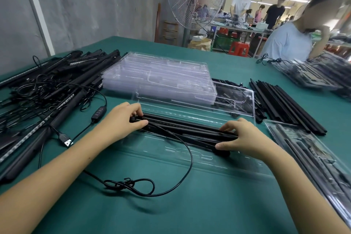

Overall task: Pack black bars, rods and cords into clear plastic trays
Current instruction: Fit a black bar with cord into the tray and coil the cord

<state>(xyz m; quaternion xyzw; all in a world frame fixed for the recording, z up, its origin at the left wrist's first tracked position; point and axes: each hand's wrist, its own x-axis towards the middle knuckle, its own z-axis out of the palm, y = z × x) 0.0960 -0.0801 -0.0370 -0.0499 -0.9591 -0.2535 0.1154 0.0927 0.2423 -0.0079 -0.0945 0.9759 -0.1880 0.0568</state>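
Black bars (182,127) lie in the clear tray (171,151) on the green table (209,207); my left hand (122,118) pinches their left end, my right hand (247,138) grips the right end, well apart.

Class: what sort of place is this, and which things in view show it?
Probably a factory packing line: a stack of clear trays, a heap of black bars and cords on a green table, more workers behind.

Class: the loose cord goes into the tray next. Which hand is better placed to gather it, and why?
Probably the left hand: the cord leaves the bars beside it, and its bundled loop lies on that side. The right hand grips the far end.
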